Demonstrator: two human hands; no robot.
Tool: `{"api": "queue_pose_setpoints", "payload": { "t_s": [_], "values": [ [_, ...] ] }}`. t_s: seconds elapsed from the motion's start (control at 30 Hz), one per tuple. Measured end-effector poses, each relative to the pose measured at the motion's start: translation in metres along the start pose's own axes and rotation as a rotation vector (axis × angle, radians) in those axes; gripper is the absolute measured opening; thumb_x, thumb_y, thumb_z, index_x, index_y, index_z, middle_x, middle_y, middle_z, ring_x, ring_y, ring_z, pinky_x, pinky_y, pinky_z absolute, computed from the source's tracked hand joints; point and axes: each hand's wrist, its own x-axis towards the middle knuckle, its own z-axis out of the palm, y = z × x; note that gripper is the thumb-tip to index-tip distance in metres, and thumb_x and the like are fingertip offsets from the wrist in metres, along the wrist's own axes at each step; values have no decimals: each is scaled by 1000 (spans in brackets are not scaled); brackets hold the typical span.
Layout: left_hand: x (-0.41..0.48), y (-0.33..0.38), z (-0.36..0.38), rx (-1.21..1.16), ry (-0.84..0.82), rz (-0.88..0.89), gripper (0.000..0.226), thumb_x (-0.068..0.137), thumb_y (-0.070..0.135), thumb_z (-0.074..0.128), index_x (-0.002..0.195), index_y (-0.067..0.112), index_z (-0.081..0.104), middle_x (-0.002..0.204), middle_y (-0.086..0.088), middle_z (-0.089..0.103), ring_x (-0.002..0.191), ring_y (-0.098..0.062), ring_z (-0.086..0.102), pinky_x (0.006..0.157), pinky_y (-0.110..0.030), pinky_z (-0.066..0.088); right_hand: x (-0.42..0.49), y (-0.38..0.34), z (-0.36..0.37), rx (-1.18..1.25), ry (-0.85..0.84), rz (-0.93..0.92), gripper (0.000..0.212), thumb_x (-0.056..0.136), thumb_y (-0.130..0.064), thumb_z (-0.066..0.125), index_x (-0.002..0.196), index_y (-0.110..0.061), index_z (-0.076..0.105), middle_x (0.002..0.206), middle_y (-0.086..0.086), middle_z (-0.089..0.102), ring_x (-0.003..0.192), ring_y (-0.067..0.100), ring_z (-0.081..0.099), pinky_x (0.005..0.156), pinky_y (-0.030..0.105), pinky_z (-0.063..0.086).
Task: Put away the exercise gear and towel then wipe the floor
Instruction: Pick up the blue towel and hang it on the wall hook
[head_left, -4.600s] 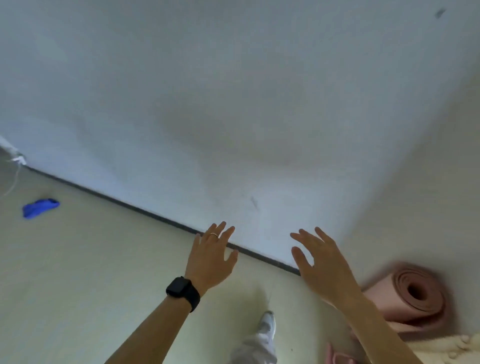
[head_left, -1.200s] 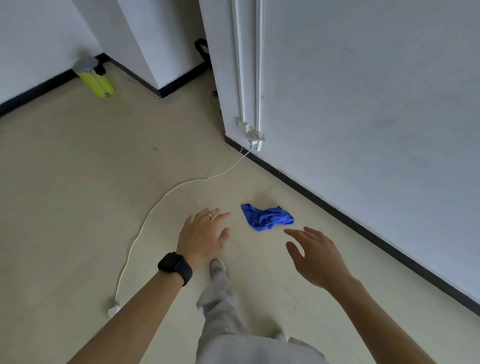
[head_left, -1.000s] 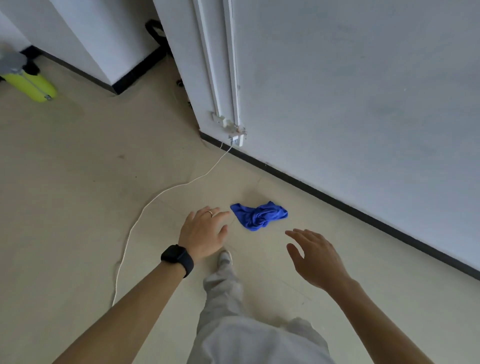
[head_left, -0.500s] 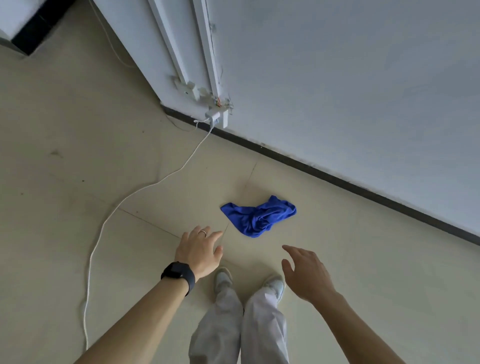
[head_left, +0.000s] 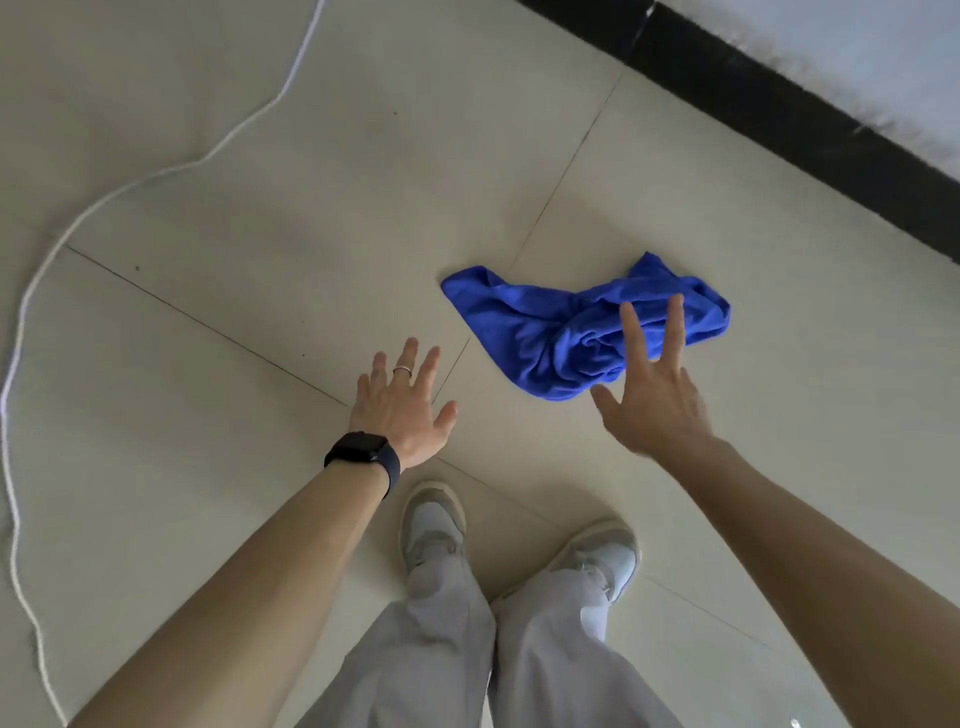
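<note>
A crumpled blue cloth lies on the beige tiled floor in front of my feet. My right hand hovers over the cloth's near right part, fingers spread, holding nothing; I cannot tell whether the fingertips touch it. To the cloth's left, my left hand, with a ring and a black watch on the wrist, is open and empty above the floor.
A white cable curves across the floor on the left. A black baseboard and white wall run along the upper right. My two shoes and grey trouser legs stand just below the hands.
I have walked up to the blue cloth and bent down toward it. My right hand has reached forward over the cloth; the left hand stays open beside it.
</note>
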Motion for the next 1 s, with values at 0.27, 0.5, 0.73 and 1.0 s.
{"api": "queue_pose_setpoints", "payload": {
  "t_s": [0.27,0.5,0.73,1.0],
  "values": [
    [48,-22,71,41,-121,-16,80,95,65,29,150,40,-24,156,6,-38,148,-39,-15,117,-59,7,58,7,66,28,47,78,66,94,-24,58,150,-27,24,136,14,39,100,41,55,72,40,40],
    [-2,3,7,34,-230,44,65,100,42,38,157,28,10,164,-3,13,149,-34,14,118,-51,19,-41,-11,35,219,-146,167,33,97,-21,48,129,-19,46,121,12,51,95,35,51,77,36,36],
    [-138,43,-148,-66,-166,139,60,97,34,44,153,23,26,153,-4,40,137,-28,39,109,-43,36,-163,-53,-111,338,-154,189,38,94,-15,46,132,-20,45,118,4,52,86,23,48,77,32,37],
    [-345,92,-366,-101,21,357,57,97,33,45,151,26,29,145,-4,49,128,-28,49,98,-40,44,-335,-100,-344,412,34,118,34,93,-22,52,127,-24,53,102,-2,58,85,21,55,74,29,40]
  ]
}}
